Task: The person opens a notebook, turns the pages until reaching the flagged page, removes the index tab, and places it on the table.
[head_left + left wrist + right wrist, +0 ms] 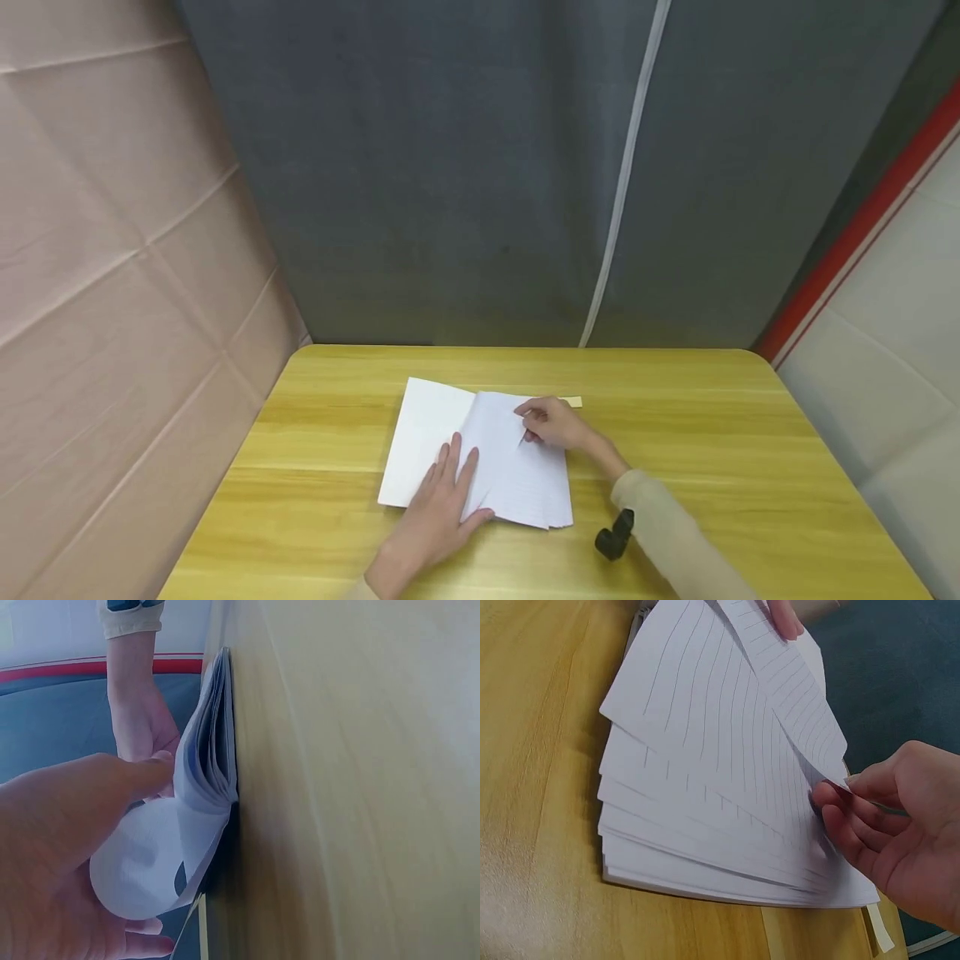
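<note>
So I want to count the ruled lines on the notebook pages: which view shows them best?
The right wrist view: the notebook pages fan out close up, ruling plain, the right hand pinching one page's corner. The head view shows the pages small, lines faint. The left wrist view shows only curled page edges, side-on.

The notebook [480,454] lies open on the table [750,467], near its middle. The left hand [438,508] rests flat on the pages at the near edge, just left of the fold. The right hand [555,423] pinches a page corner at the far right of the notebook. Just behind that grip, a paper strip [573,402] pokes out from under the notebook onto the table. To the near right of the grip, a wrist camera [615,536] sits under the right sleeve [667,533].
</note>
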